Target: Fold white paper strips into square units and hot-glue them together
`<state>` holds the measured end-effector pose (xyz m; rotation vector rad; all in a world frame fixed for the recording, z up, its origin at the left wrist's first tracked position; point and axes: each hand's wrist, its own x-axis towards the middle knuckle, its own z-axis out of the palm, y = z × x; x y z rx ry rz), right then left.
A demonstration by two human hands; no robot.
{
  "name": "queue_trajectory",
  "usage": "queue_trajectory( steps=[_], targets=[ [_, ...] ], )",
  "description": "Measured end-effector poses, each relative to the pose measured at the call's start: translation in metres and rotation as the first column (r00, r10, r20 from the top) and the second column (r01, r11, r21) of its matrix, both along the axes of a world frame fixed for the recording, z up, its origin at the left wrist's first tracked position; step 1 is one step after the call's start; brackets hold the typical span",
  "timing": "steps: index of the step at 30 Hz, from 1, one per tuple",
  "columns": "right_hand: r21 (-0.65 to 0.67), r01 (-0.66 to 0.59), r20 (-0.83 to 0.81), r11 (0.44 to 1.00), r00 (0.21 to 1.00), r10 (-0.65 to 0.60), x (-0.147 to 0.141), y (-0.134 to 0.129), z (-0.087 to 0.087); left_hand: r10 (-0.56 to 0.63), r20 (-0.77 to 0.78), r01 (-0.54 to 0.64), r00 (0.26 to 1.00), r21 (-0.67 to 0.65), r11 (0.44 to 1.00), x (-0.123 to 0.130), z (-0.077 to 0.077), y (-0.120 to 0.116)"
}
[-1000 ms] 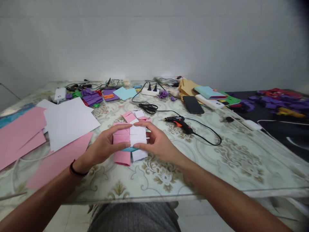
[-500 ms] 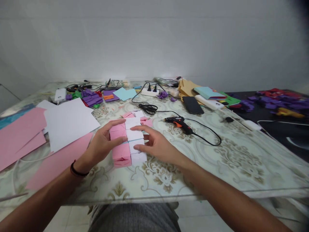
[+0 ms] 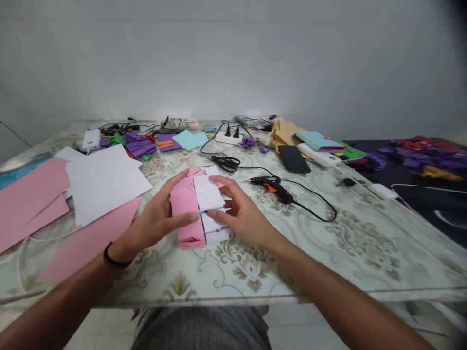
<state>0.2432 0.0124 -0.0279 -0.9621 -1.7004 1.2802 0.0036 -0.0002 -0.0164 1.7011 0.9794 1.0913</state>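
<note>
Both my hands grip a block of folded paper [image 3: 185, 195], pink on its left side and white on its right, with a thin blue line at its near edge. My left hand [image 3: 158, 209] clasps the pink side, thumb on top. On the white side, my right hand [image 3: 239, 206] has the index finger at the far part and the thumb at the near edge. A similar pink and white folded piece [image 3: 191, 236] lies right in front of it, nearer to me. Small pink and white folds [image 3: 210, 170] show behind the block.
A hot glue gun [image 3: 272, 183] with a black cord lies to the right, black scissors [image 3: 226, 164] behind. White sheets [image 3: 105, 182] and pink sheets [image 3: 32, 189] spread on the left. A phone [image 3: 294, 159], power strip [image 3: 229, 138] and colored paper stack [image 3: 319, 140] are farther back.
The far part of the pink and white paper has risen and tilted apart from the nearer part. My hands have shifted slightly right, and my right fingers have spread along the white side.
</note>
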Motion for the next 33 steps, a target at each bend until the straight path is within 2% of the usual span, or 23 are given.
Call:
queue_trajectory(
  steps=[4, 9, 14, 23, 28, 33],
  targets=[
    [-0.02, 0.01, -0.025, 1.0, 1.0, -0.01, 0.0, 0.002, -0.003, -0.021, 0.076, 0.026, 0.997, -0.072, 0.997, 0.001, -0.005, 0.001],
    [-0.039, -0.023, -0.085, 0.999, 0.996, 0.019, 0.0, 0.003, -0.005, 0.055, 0.089, -0.045, 0.994, -0.12, 0.992, 0.003, 0.0, 0.002],
    [-0.017, -0.063, -0.164, 0.998, 0.985, 0.06, 0.0, 0.005, -0.007, 0.102, 0.054, -0.097, 0.993, -0.083, 0.992, 0.005, 0.005, 0.001],
    [-0.016, -0.06, -0.084, 0.998, 0.995, 0.058, 0.001, 0.003, -0.002, 0.051, 0.065, -0.046, 0.997, -0.077, 0.996, 0.005, 0.003, -0.001],
    [0.006, -0.113, -0.138, 0.994, 0.984, 0.112, 0.0, 0.002, -0.002, 0.026, 0.099, -0.02, 0.995, -0.059, 0.998, 0.004, 0.002, -0.002],
    [0.025, -0.089, -0.148, 0.996, 0.985, 0.092, 0.001, 0.002, -0.003, 0.021, 0.12, -0.011, 0.993, -0.085, 0.996, 0.004, 0.004, -0.004]
  ],
)
